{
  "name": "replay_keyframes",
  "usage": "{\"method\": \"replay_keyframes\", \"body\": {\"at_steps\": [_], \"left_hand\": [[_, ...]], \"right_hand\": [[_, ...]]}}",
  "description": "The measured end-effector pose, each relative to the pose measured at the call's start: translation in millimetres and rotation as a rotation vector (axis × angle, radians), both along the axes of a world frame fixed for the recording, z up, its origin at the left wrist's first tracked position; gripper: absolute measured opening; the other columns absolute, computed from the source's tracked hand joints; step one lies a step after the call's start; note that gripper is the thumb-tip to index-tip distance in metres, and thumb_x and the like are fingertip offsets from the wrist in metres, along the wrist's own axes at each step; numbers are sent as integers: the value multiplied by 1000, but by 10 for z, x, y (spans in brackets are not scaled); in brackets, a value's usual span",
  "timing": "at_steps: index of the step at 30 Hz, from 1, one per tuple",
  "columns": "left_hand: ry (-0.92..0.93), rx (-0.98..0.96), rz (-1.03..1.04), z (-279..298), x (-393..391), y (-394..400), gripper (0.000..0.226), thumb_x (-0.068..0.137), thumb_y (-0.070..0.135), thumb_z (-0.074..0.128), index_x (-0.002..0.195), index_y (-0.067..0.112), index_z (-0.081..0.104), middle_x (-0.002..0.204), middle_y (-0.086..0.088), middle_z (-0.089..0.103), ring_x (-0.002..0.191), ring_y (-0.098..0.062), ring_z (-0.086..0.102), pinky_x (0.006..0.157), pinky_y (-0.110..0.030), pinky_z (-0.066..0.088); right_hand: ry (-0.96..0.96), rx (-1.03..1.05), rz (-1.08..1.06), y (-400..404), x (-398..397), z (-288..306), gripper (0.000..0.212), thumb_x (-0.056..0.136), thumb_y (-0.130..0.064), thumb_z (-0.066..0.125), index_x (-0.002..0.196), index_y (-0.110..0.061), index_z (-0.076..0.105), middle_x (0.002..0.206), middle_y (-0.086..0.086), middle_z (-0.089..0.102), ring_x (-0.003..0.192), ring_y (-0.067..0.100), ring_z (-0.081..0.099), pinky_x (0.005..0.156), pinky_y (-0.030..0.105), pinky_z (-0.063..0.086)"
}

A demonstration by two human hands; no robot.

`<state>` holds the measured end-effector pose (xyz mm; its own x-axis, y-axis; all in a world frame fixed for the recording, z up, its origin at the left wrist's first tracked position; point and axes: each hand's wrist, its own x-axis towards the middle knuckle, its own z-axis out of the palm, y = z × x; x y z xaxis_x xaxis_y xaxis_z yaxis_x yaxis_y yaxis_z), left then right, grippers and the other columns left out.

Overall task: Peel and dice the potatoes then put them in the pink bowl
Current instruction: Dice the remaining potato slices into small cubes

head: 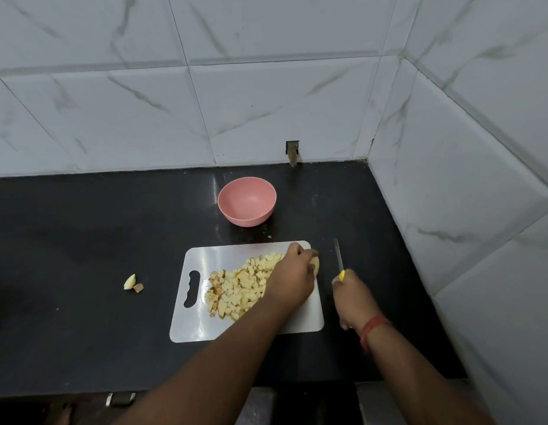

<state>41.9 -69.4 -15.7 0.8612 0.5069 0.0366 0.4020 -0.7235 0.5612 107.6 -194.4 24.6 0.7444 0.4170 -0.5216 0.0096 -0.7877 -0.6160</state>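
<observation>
My left hand (292, 279) grips a potato piece (315, 265) at the cutting board's (205, 326) 2 o'clock corner; right hand (352, 297) clasps the knife (339, 259). Diced potato (239, 286) mid-board; pink bowl (247, 201) at 12 o'clock.

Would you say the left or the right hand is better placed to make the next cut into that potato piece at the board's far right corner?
Probably the right hand: it already grips the knife, blade just beside the potato piece. The left hand holds that piece on the cutting board.
</observation>
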Motion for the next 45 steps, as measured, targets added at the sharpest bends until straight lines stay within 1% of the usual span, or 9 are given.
{"method": "replay_keyframes", "body": {"at_steps": [8,12,16,23,28,33,39,42,45], "left_hand": [[172,374,-110,-44,-166,13,31,104,32,42,130,16,51,128,-5,53,111,-24,55,106,-35,38],[265,488,-110,-117,-234,61,31,105,37,37,124,19,53,126,-4,56,113,-25,53,108,-41,34],[325,536,-76,-138,-282,84,38,105,44,32,125,20,55,129,-4,56,118,-27,50,113,-46,28],[280,624,-208,-158,-306,-35,47,101,53,37,116,16,61,116,-7,58,110,-29,53,115,-57,25],[245,609,-247,-237,-288,-62,39,102,45,42,117,14,60,114,-9,57,107,-29,56,115,-52,30],[301,602,-132,-240,-380,59,40,104,45,34,122,16,57,128,-10,55,117,-30,52,115,-55,26],[340,614,-125,-226,-362,61,44,104,49,34,123,17,55,127,-10,56,116,-30,51,116,-57,21],[341,606,-128,-185,-344,34,54,101,55,33,131,15,53,129,-9,56,120,-29,49,118,-55,18],[351,577,-133,-130,-308,37,61,99,60,33,136,16,53,130,-8,54,124,-29,46,119,-56,13]], "right_hand": [[-17,-16,33,-83,-23,-40,20,102,-27,32,101,-13,47,88,12,56,57,31,60,41,27,44],[-13,-32,46,-88,-24,-29,20,102,-28,32,104,-14,47,90,10,56,62,31,63,42,29,48],[13,-22,42,-80,-34,-24,18,102,-25,34,106,-13,47,93,11,56,70,33,64,43,30,47],[3,31,69,-106,-93,-56,19,101,-24,33,100,-11,47,83,12,54,55,30,55,41,28,43],[-6,1,87,-117,-104,-53,20,102,-26,33,101,-13,47,87,13,57,51,28,56,39,25,41],[-8,0,88,-136,-113,-23,20,102,-26,33,102,-13,48,88,12,56,52,27,55,41,26,42],[-35,-7,133,-129,-167,7,20,101,-25,32,100,-12,47,91,11,57,50,26,53,40,26,42],[-52,-65,204,-107,-203,-14,14,100,-19,32,96,-10,42,93,12,56,60,28,56,48,29,47],[-54,-152,256,-71,-246,-14,9,95,-8,32,93,-9,41,95,17,56,57,32,58,42,28,45]]}}
